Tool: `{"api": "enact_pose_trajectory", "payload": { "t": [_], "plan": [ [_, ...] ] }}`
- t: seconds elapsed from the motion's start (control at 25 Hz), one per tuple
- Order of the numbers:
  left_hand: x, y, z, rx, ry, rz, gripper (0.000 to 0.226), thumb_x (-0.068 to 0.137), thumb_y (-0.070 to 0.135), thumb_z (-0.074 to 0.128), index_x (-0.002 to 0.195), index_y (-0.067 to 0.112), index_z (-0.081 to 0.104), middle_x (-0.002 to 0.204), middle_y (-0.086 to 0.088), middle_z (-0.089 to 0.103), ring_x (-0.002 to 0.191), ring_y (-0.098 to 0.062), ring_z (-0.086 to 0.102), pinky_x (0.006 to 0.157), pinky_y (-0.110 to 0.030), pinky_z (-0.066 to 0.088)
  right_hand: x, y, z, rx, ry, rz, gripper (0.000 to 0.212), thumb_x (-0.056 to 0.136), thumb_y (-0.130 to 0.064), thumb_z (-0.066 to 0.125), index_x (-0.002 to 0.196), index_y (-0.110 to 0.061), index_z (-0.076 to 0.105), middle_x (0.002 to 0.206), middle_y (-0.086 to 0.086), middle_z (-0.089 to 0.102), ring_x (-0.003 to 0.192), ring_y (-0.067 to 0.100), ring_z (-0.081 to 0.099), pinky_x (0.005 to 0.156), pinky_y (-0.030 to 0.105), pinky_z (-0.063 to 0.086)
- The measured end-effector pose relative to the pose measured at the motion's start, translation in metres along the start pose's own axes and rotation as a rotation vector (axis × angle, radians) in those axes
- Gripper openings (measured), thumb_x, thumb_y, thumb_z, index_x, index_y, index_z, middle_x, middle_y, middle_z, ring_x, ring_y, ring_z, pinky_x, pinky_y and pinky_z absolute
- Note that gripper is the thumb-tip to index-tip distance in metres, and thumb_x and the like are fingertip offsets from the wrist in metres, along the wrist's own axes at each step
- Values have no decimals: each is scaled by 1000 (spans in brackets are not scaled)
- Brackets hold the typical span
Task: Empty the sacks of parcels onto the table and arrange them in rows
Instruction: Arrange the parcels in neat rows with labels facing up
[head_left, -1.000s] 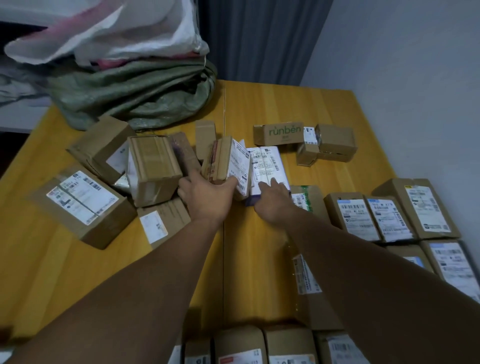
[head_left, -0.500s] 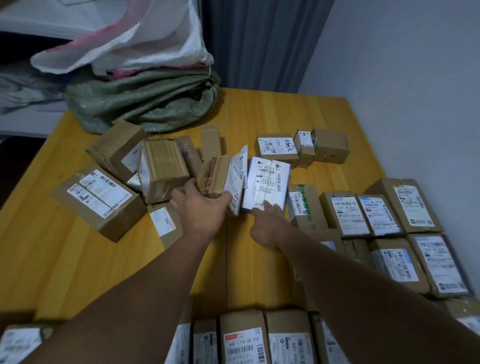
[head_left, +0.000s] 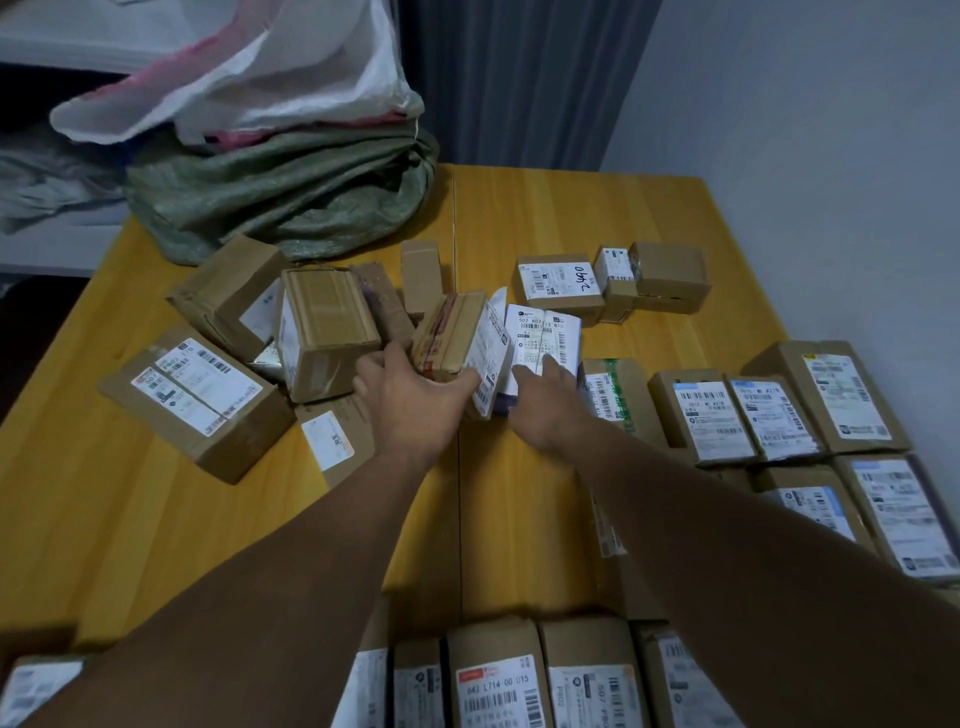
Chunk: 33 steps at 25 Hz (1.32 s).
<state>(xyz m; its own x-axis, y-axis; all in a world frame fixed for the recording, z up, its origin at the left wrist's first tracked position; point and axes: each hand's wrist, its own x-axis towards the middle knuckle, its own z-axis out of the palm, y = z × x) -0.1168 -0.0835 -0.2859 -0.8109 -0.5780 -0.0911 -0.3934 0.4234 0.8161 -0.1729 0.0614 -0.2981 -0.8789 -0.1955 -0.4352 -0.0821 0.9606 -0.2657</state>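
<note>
My left hand (head_left: 410, 400) grips a taped brown parcel (head_left: 449, 338) standing on edge at the middle of the yellow wooden table (head_left: 519, 218). Just right of it, my right hand (head_left: 545, 402) holds the near end of a white-labelled parcel (head_left: 545, 338). A loose heap of cardboard boxes (head_left: 327, 332) lies to the left of both hands. Labelled parcels stand in rows at the right (head_left: 769, 410) and along the near edge (head_left: 498, 675). Empty sacks, one green (head_left: 291, 192) and one white (head_left: 270, 78), are piled at the far left corner.
Three small boxes (head_left: 613, 283) sit apart at the far middle of the table. A grey wall (head_left: 805, 104) runs along the table's right side and a dark curtain (head_left: 519, 78) hangs behind. Bare tabletop (head_left: 130, 519) shows at the near left.
The view has tilted down, bringing the near row of parcels into sight. Both hands stay at the two middle parcels; the right one has shifted slightly on the white-labelled parcel.
</note>
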Motion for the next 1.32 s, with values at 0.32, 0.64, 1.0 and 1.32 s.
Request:
{"api": "enact_pose_trajectory", "payload": {
  "t": [0.32, 0.64, 1.0, 1.32],
  "plan": [
    [2, -18, 9, -25, 51, 22, 79, 72, 47, 78, 140, 22, 46, 127, 0, 35, 129, -19, 31, 104, -26, 33, 19, 11, 16, -127, -104, -19, 86, 94, -30, 56, 161, -28, 3, 169, 9, -10, 155, 32, -10, 121, 57, 7],
    [-18, -23, -17, -45, 42, -67, 84, 69, 50, 75, 141, 20, 44, 132, -2, 34, 131, -23, 34, 105, -44, 43, -37, 13, 32, -121, -244, -72, 77, 98, -25, 49, 162, -26, 6, 169, 9, -10, 155, 32, -8, 124, 53, 14],
    [-64, -19, -42, 16, 39, -103, 75, 73, 44, 78, 137, 17, 49, 136, -11, 34, 132, -30, 27, 110, -42, 36, -107, 25, 61, -83, -301, -134, 75, 95, -18, 51, 161, -21, 15, 168, 14, -6, 155, 34, -6, 123, 53, 17],
    [-102, -16, -43, 37, 45, -231, 74, 76, 42, 76, 138, 13, 47, 138, -13, 34, 132, -32, 26, 103, -39, 37, -148, 37, 68, -53, -313, -134, 73, 96, -13, 48, 161, -22, 15, 168, 11, -11, 155, 32, -10, 122, 54, 18]
  ]
}}
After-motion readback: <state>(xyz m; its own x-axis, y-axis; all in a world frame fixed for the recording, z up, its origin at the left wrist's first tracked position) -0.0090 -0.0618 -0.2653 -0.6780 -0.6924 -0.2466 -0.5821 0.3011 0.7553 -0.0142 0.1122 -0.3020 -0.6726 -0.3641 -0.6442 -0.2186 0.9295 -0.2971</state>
